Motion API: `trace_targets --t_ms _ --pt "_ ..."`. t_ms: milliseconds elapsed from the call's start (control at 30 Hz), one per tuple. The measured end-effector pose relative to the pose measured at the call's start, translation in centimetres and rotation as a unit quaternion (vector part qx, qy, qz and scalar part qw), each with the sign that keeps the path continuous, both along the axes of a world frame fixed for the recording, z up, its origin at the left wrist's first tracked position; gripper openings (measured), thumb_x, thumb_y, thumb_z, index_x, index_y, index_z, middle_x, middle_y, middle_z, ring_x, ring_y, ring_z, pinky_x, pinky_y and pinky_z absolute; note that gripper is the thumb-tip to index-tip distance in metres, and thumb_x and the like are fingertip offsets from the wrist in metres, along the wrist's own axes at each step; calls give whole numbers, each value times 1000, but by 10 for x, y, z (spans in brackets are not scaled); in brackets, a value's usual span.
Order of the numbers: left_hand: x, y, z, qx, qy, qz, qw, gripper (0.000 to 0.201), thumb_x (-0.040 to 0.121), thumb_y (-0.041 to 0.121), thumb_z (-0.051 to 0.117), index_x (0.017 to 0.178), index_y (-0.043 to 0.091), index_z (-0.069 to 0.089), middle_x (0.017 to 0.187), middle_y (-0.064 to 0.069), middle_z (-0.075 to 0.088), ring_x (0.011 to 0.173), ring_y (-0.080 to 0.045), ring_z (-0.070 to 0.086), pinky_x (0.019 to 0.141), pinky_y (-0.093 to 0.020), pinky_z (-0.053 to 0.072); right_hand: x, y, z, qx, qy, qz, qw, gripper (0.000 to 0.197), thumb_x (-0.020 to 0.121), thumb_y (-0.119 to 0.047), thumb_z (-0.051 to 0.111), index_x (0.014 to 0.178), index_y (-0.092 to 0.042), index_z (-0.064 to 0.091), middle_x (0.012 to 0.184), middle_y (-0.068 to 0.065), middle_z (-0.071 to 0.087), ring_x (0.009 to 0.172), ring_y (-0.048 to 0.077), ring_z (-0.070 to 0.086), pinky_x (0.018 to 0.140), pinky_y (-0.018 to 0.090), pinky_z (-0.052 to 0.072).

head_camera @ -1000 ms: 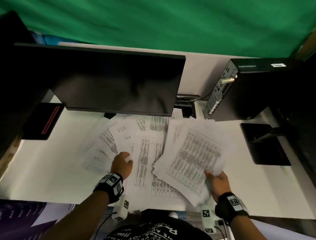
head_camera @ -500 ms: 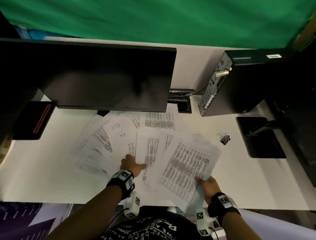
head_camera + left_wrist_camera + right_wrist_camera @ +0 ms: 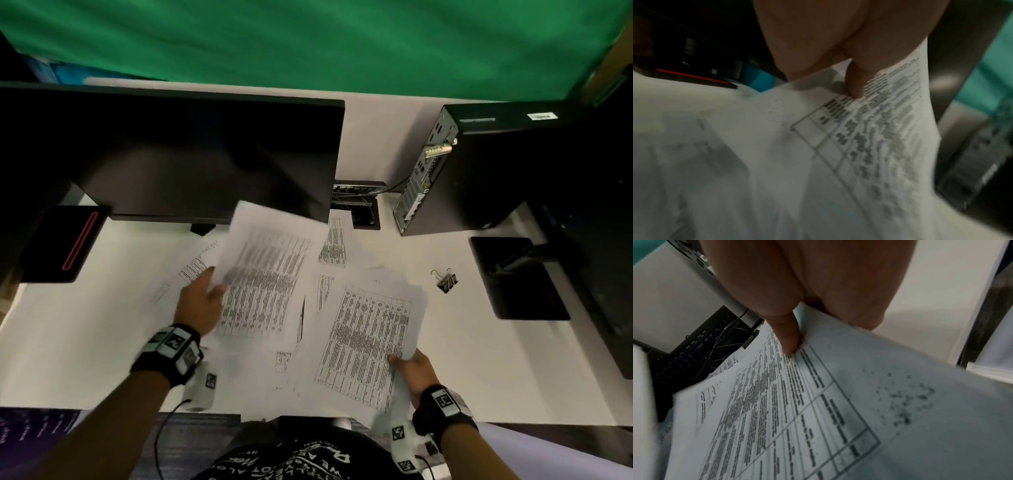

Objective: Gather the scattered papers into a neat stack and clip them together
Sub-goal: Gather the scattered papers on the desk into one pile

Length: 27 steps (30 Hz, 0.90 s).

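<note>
Two hands are busy over the white tabletop (image 3: 85, 342), and each one holds printed paper. The left hand (image 3: 198, 305) pinches a lifted sheet (image 3: 267, 274) at its left edge; in the left wrist view the thumb (image 3: 854, 81) presses on the printed table (image 3: 869, 129) of this sheet, and the other fingers are under the paper, so I cannot see them. This sheet is raised and tilted, and its far corner stands in front of the lower edge of the dark monitor (image 3: 171, 154). The right hand (image 3: 416, 373) grips a bundle of sheets (image 3: 370, 342) at its near right corner, thumb on top, as the right wrist view shows (image 3: 789, 340). The bundle is not squared; the edges of the pages fan out a little.

More loose papers (image 3: 332, 243) lie flat on the tabletop between and behind the two hands, some partly under the lifted sheet, overlapping without order. A black binder clip (image 3: 445, 281) lies alone on the tabletop to the right of the papers, apart from them and near a flat black stand base (image 3: 513, 284). A computer tower (image 3: 479, 171) stands behind the clip. A second black base with a red stripe (image 3: 68, 243) is on the far left. Green cloth (image 3: 308, 44) hangs behind the tabletop.
</note>
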<state>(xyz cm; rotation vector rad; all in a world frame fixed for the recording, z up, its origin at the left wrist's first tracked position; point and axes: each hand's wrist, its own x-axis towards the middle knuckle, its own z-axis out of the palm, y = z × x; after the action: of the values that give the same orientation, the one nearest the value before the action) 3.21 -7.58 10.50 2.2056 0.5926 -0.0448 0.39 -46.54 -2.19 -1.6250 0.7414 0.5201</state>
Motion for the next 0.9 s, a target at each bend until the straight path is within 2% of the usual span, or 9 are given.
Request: trace_targets --t_ms 100,200,267,367,467,533,633,767,900 --pt "10 8 21 -101 -77 2 992 20 94 14 59 112 21 62 98 9 69 90 -11 66 78 -30 54 -1 -6 4 -24 4 4 1000 7 91 0 61 88 -6 61 67 8 62 63 25 56 63 35 47" --pt "23 -10 5 -177 -51 2 983 29 87 17 70 114 19 61 106 2 71 95 -17 68 79 -33 55 -6 -14 7 -21 5 6 1000 3 92 -2 61 89 -1 62 69 10 61 65 24 54 64 34 46" --pt "26 -36 -20 -161 1 -14 987 34 84 21 73 115 18 57 109 -1 69 97 -20 67 80 -35 55 -6 -16 5 19 3 -18 1000 25 92 -19 67 107 1 66 79 10 68 73 25 61 72 35 51" --pt "21 -84 -58 -141 64 -71 985 45 85 23 72 124 16 52 117 -4 65 104 -25 63 84 -32 51 -2 -25 -7 80 18 -62 995 78 75 -68 69 133 -15 61 123 6 70 116 27 63 109 48 42" --pt "10 -117 -86 -116 124 -138 976 49 87 26 70 131 16 50 124 -3 63 104 -21 62 88 -28 47 -1 -27 -9 104 44 -34 993 90 68 -83 63 137 -26 57 135 1 63 126 28 57 114 52 35" --pt "5 -116 -96 -31 128 -137 982 47 88 28 67 131 15 53 129 -7 58 109 -24 60 95 -32 47 -2 -21 6 18 0 45 999 75 79 -64 70 136 -18 56 126 0 65 116 26 61 106 45 44" --pt "5 -90 -98 63 152 8 986 52 85 33 68 132 14 52 136 -15 47 121 -33 51 101 -45 44 -5 -23 5 -74 -25 70 995 40 90 -17 69 127 -4 59 105 7 69 92 26 64 92 45 54" --pt "6 -63 -91 82 271 124 951 82 77 44 74 139 5 36 139 -23 38 127 -39 40 102 -46 37 -3 -25 2 -52 -15 49 997 28 90 -9 68 117 -12 59 112 12 68 104 34 63 100 53 50" --pt "6 -68 -96 12 252 141 957 96 70 39 82 142 6 27 141 -21 37 128 -40 41 103 -47 41 0 -25 -4 -67 -19 53 996 22 89 -13 70 109 -11 62 100 10 70 90 29 65 88 46 55"
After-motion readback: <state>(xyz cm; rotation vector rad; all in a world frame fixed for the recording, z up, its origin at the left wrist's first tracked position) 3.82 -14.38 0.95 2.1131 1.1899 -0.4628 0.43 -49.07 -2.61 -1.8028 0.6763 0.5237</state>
